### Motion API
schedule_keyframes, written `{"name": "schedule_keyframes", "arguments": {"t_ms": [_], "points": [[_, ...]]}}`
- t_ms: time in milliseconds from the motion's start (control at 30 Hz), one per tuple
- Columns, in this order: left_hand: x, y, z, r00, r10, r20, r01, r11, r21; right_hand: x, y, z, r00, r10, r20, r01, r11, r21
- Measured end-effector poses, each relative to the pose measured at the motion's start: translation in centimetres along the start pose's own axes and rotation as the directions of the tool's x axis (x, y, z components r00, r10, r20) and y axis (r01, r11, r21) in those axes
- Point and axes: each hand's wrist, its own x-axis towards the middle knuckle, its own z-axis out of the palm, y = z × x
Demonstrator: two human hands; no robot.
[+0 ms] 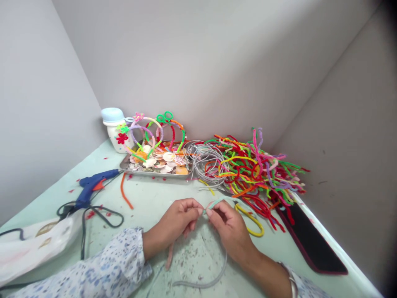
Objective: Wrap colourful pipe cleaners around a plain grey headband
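Observation:
My left hand [178,219] is closed, its thumb and forefinger pinching a pipe cleaner just left of my right fingertips. My right hand [232,229] is closed too, with a pale green pipe cleaner [221,200] arching over its fingers. The fingertips of both hands nearly meet; what is pinched between them is mostly hidden. A peach pipe cleaner [169,257] hangs below my left hand. Beneath my right hand, a grey strand [211,284] curves down onto the table. Just right of that hand lies a yellow-handled tool [256,231], partly hidden.
A metal tray [161,175] of shells and several pipe-cleaner headbands [147,132] stands at the back, beside a white bottle [116,134]. Coiled wire [211,163] and piled pipe cleaners [257,169] lie right. A blue glue gun [88,186] and cord lie left; a black flat object [313,236] lies right.

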Motion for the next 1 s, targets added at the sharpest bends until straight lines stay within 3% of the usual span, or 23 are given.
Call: {"name": "schedule_keyframes", "arguments": {"t_ms": [300,567,1000], "points": [[-0.1,0.1,0.0,1.0,-0.004,0.007,0.004,1.0,-0.009,0.0,-0.4,-0.2,0.992,-0.126,0.007,0.127,0.989,-0.082],[-0.3,0.2,0.1,1.0,-0.018,0.001,0.018,1.0,-0.011,0.1,-0.6,-0.5,0.967,-0.253,0.039,0.254,0.931,-0.261],[-0.3,0.2,0.1,1.0,-0.005,-0.004,0.005,1.0,-0.027,0.0,0.3,-0.7,0.825,-0.537,0.18,0.548,0.677,-0.492]]}}
